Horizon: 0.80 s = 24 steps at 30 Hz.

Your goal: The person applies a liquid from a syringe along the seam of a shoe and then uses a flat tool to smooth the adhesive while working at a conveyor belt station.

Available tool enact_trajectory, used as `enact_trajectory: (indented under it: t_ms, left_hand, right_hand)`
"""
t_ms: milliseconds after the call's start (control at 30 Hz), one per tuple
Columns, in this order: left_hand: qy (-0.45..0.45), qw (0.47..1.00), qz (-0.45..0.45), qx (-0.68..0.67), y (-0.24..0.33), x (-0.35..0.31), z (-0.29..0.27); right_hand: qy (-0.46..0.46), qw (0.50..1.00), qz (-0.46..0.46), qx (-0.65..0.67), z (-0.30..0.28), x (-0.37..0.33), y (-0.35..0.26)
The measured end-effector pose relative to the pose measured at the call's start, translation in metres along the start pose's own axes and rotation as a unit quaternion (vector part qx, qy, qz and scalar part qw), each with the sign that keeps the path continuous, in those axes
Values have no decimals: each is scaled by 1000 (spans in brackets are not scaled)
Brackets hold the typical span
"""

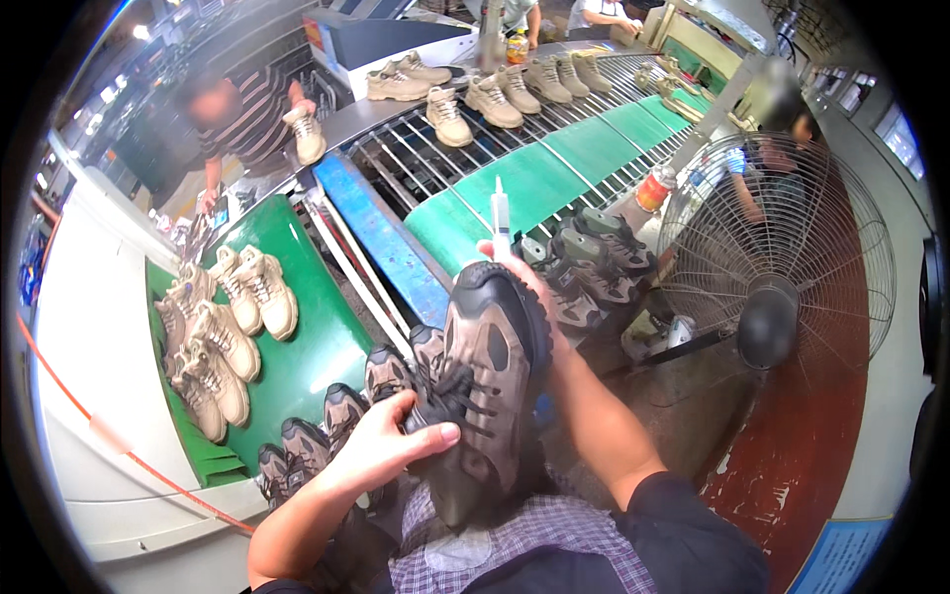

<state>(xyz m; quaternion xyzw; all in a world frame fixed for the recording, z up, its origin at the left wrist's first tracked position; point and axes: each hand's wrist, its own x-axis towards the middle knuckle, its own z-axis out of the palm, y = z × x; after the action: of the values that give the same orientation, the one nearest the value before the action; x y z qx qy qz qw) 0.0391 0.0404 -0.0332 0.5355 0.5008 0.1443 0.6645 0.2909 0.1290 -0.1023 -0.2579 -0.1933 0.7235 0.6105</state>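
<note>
A brown-grey hiking shoe (492, 368) with black laces and a black toe cap is held up in front of me, toe pointing away. My left hand (396, 438) grips it by the laces and collar, thumb lying across the lace area. Behind the toe and along the sole's right side is my right hand (541, 289), partly hidden by the shoe. Its fingers close around a clear syringe (501, 220) that stands upright, nozzle up. Whether the right hand also bears the shoe's weight cannot be told.
Similar brown shoes (343, 404) line the near edge of the green belt (322, 342), with beige shoes (230, 335) further left. More beige shoes (495, 101) stand on the roller conveyor (391, 170). A large fan (769, 322) is at right. Across the belt, a person (247, 119) holds a beige shoe.
</note>
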Motion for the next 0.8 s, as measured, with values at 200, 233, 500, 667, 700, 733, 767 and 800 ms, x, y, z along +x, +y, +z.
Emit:
enact_trajectory:
  t_ms: [200,233,500,667,700,733,767,800]
  left_hand:
    - [182,929,203,-251,-68,26,-42]
    - [233,912,223,-255,-67,37,-35]
    - [91,854,148,-491,-129,30,-49]
    - [162,898,150,-380,-131,14,-53]
    - [173,897,154,-377,-129,13,-51]
    - [184,896,158,-373,-126,12,-48]
    - [193,895,164,-368,-120,11,-46]
    - [189,894,168,-371,-116,11,-47]
  right_hand:
    - [-96,988,99,66,30,15,67]
    - [-90,991,97,29,51,11,71]
    - [-94,949,-84,-289,88,19,118]
    - [-168,904,2,-394,80,9,106]
    - [-184,891,4,-416,77,10,106]
    - [-200,877,6,-438,74,10,105]
    - [-206,867,22,-454,78,11,97]
    - [-209,854,16,-476,82,11,92]
